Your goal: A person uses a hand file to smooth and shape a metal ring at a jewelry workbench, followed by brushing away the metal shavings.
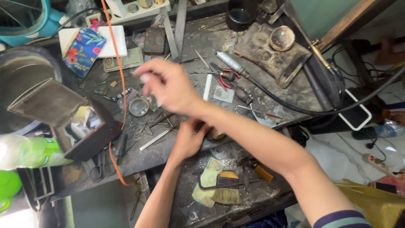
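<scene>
I see my right hand (166, 84) raised above the cluttered workbench (202, 46), blurred, its fingers curled loosely with the tips drawn close together; whether they pinch anything I cannot tell. The thing nearest to it is a small round metal dish (139, 106), which lies on the workbench just below and to the left of that hand, not touching it. The dish is shallow, dull grey, with a paler rim; what is in it I cannot make out. My left hand (188, 137) rests at the front edge of the workbench, right of the dish and a little nearer to me, fingers folded down against the wood beside a small brownish lump (216, 134); I cannot tell if it grips anything. Left of the dish stands an open dark box (90, 135) with its lid (48, 101) tipped up, holding crumpled yellow and white scraps. An orange cord (122, 84) runs between the box and the dish. Right of the dish, beyond my right hand, lie red-handled pliers (223, 78) and a white stick (207, 87).
</scene>
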